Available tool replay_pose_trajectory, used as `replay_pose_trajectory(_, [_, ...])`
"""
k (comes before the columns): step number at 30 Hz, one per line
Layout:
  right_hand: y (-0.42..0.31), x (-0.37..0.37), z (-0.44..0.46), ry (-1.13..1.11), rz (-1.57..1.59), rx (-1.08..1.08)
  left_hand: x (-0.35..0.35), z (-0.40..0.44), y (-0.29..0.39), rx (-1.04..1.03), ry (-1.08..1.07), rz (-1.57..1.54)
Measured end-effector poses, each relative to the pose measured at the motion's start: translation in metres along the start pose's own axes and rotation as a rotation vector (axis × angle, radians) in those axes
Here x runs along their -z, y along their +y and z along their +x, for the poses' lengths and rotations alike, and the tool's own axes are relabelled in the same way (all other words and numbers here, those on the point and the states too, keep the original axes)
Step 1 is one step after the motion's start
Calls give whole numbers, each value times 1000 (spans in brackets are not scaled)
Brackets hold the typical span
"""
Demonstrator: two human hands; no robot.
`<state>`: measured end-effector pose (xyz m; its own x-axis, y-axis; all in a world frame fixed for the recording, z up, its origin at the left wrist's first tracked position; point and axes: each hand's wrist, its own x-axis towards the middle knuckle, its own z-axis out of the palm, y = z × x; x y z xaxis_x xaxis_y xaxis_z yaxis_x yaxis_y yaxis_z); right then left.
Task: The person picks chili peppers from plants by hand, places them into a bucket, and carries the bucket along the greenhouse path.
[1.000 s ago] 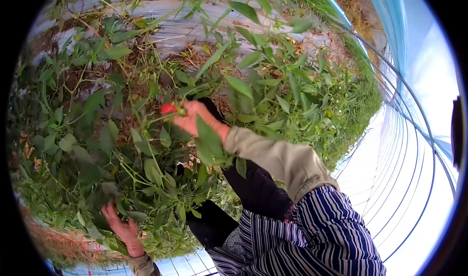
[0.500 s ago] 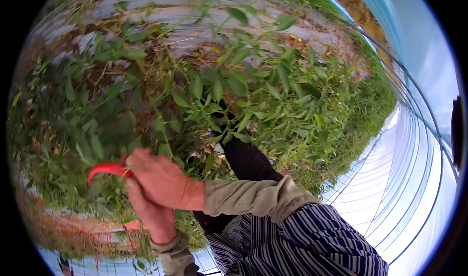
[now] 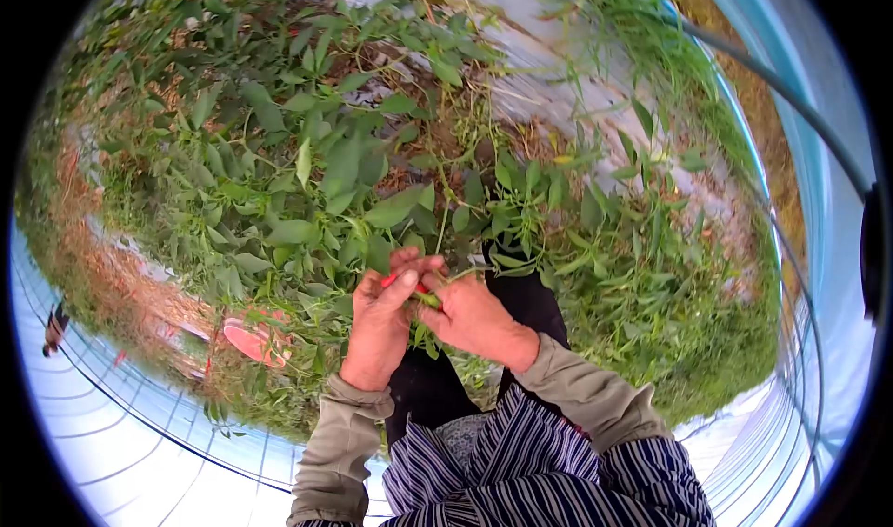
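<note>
Fingers (image 3: 400, 290) of the bare left hand (image 3: 374, 333) are grasping a small, smooth red pepper (image 3: 389, 280). Just beside them, the bare right hand (image 3: 479, 320) is pinching a slim green piece (image 3: 429, 299), stem or pod unclear, at the pepper's end. Both hands appear to be working that join, a hold calling for light, steady pressure. Broad, pointed green leaves (image 3: 293, 232) are spreading beyond the 2 hands, while a round, pinkish-red container (image 3: 253, 341), seemingly plastic, is sitting left of the left hand.

A greenhouse, with leafy plants (image 3: 307, 164) under curved hoops (image 3: 781, 90).
</note>
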<state>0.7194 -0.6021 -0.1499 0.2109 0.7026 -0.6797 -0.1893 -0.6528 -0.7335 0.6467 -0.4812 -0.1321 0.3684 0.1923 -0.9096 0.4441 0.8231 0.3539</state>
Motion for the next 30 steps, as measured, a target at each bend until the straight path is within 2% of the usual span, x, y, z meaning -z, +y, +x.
replay_pose_trajectory(1, [-6,5,-2,-102,111,-95,4,-1,0,29,-62,-101])
replay_pose_trajectory(2, [-8,7,-2,-117,93,-85,4,-4,1,60,-124,-201])
replay_pose_trajectory(4, [-9,12,-3,-184,233,-131,-3,-12,2,20,-104,-191])
replay_pose_trajectory(6, [-8,21,0,-228,256,-160,-11,-15,4,-11,-150,-442])
replay_pose_trajectory(8, [-4,27,-1,-292,541,-272,-16,-19,7,22,-113,-543])
replay_pose_trajectory(10, [-11,41,-3,-376,471,-324,-18,-16,7,39,-49,-455])
replay_pose_trajectory(12, [-23,51,-4,-336,626,-348,-29,-13,10,11,21,-459])
replay_pose_trajectory(14, [-31,61,-5,-387,600,-401,-34,-11,10,31,60,-424])
replay_pose_trajectory(16, [-35,64,-3,-367,809,-423,-34,-4,13,45,97,-454])
replay_pose_trajectory(20, [-51,69,11,-354,652,-556,-33,5,30,-39,127,-338])
replay_pose_trajectory(21, [-53,69,15,-344,632,-550,-27,6,33,-49,106,-365])
replay_pose_trajectory(22, [-50,62,18,-300,680,-413,-21,8,36,-77,79,-391])
replay_pose_trajectory(25, [-65,60,29,-275,568,-421,-6,1,43,-73,60,-292])
replay_pose_trajectory(30, [-67,31,34,-89,607,-234,6,-7,30,-56,74,-355])
